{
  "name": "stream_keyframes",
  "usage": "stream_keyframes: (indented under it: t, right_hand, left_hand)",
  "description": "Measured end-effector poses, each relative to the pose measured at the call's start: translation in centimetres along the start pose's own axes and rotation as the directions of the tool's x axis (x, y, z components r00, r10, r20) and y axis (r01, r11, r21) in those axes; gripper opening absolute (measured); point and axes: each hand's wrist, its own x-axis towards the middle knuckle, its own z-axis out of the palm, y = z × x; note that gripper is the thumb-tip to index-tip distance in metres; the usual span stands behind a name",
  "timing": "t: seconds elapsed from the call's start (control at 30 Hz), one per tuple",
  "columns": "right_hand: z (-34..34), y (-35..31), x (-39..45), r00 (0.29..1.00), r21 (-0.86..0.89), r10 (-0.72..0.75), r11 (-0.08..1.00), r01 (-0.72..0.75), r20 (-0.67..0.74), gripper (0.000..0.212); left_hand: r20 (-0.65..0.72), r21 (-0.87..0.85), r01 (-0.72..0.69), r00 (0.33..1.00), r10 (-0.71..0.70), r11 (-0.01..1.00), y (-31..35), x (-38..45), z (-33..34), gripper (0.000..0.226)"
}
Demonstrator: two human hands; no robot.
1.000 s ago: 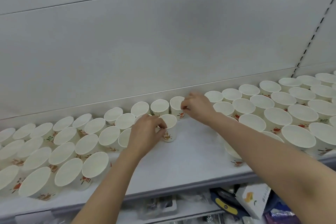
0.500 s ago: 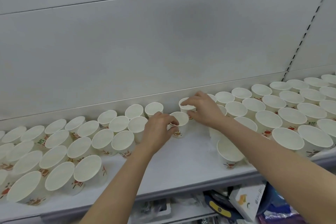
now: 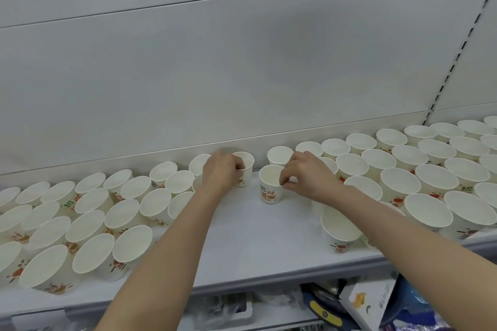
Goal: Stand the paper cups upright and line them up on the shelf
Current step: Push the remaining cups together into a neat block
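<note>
Empty upright paper cups (image 3: pixel 270 185) on shelf (image 3: pixel 255 247)

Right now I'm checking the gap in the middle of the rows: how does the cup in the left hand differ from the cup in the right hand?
The left hand's cup stands farther back near the wall; the right hand's cup stands nearer the shelf's front. The left hand covers much of its cup's print; the right hand's cup shows its print fully. The right hand pinches its rim with the fingers; the left wraps the side. Both are upright, white and empty.
</note>
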Motion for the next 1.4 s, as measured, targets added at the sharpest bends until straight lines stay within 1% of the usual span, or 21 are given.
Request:
stream_keyframes:
  t: [0.1,0.17,0.23,0.33,0.4,0.47,0.53,0.6,0.7,0.8,0.87,0.97,1.03,1.07,1.13,1.17,1.23,1.3,1.4]
  right_hand:
    - [-0.6,1.1,-0.8,1.0,-0.053,-0.017,0.998,0.016,-0.016,0.01]
    - [-1.0,1.6,-1.1,0.999,-0.091,-0.044,0.995,0.042,-0.019,0.013]
    - [-1.2,1.9,-1.2,0.999,-0.12,-0.052,0.991,0.05,-0.014,0.015]
    - [-1.4,1.7,-1.5,0.999,-0.135,-0.034,0.99,0.033,-0.009,0.011]
    - [-1.2,1.3,-1.6,1.0,-0.119,-0.025,0.993,0.023,-0.014,0.006]
    - [-0.9,0.8,-1.4,1.0,-0.118,-0.022,0.993,0.022,0.004,0.016]
    - [-0.4,0.4,-1.1,0.999,-0.144,-0.035,0.989,0.037,0.015,0.017]
    - [-0.1,0.2,-0.8,1.0,-0.153,-0.025,0.988,0.024,-0.006,0.013]
    - [-0.1,0.2,-0.7,1.0,-0.169,-0.003,0.986,0.0,-0.019,0.016]
    - [0.0,0.2,-0.8,1.0,-0.154,0.009,0.988,-0.012,-0.023,0.012]
    - [0.1,0.2,-0.8,0.999,-0.142,-0.001,0.99,-0.006,-0.049,0.013]
    - [0.4,-0.6,-0.4,0.985,-0.105,-0.049,0.994,0.032,-0.165,0.021]
    - [0.8,-1.8,0.5,0.964,-0.08,-0.097,0.994,0.08,-0.246,0.016]
    - [1.1,-2.7,1.0,0.955,-0.064,-0.122,0.992,0.109,-0.27,0.012]
    - [2.1,-4.6,2.1,0.951,-0.013,-0.155,0.988,0.157,-0.269,0.01]
    - [2.6,-5.6,2.7,0.952,0.012,-0.164,0.985,0.173,-0.258,0.013]
    - [3.7,-7.4,3.7,0.958,0.044,-0.171,0.982,0.186,-0.231,0.018]
    - [4.7,-8.9,4.6,0.965,0.06,-0.174,0.98,0.188,-0.194,0.023]
    - [6.1,-10.3,5.7,0.972,0.053,-0.174,0.981,0.184,-0.159,0.032]
  left_hand:
    - [-0.024,-0.004,-0.06,0.998,0.06,0.998,1.6,-0.1,0.7,0.017]
    - [-0.013,-0.022,-0.1,0.995,0.1,0.995,2.3,0.0,1.1,0.016]
    - [0.007,-0.103,-0.117,0.993,0.119,0.988,2.3,0.2,1.3,0.017]
    - [-0.001,-0.174,-0.14,0.99,0.142,0.975,2.0,0.1,0.9,0.028]
    - [-0.026,-0.159,-0.135,0.991,0.132,0.978,1.7,-0.1,0.8,0.024]
    - [-0.031,-0.134,-0.116,0.993,0.113,0.984,1.9,-0.2,0.8,0.015]
    - [-0.031,-0.144,-0.114,0.993,0.111,0.983,2.5,-0.4,0.9,0.011]
    - [-0.032,-0.157,-0.119,0.993,0.116,0.98,3.1,-0.6,1.2,0.012]
    - [-0.06,-0.171,-0.117,0.992,0.109,0.978,2.7,-1.3,1.3,0.021]
    - [-0.1,-0.206,-0.091,0.992,0.071,0.974,1.1,-2.6,0.8,0.027]
    - [-0.16,-0.166,-0.051,0.987,0.024,0.985,-0.3,-4.1,0.2,0.026]
    - [-0.315,-0.14,0.077,0.942,-0.117,0.987,-2.5,-7.4,-1.3,0.016]
    - [-0.381,-0.108,0.167,0.904,-0.196,0.98,-3.8,-9.9,-2.3,0.014]
    - [-0.379,-0.082,0.195,0.901,-0.212,0.977,-4.4,-11.1,-2.7,0.017]
    - [-0.302,-0.021,0.239,0.924,-0.234,0.971,-5.4,-12.9,-3.3,0.023]
    - [-0.251,0.013,0.256,0.937,-0.244,0.967,-5.8,-13.4,-3.5,0.023]
    - [-0.192,0.082,0.24,0.956,-0.221,0.967,-6.5,-14.0,-3.7,0.015]
    - [-0.195,0.109,0.203,0.964,-0.179,0.973,-7.0,-14.4,-4.1,0.006]
    - [-0.222,0.054,0.176,0.962,-0.16,0.983,-7.4,-14.8,-4.5,0.006]
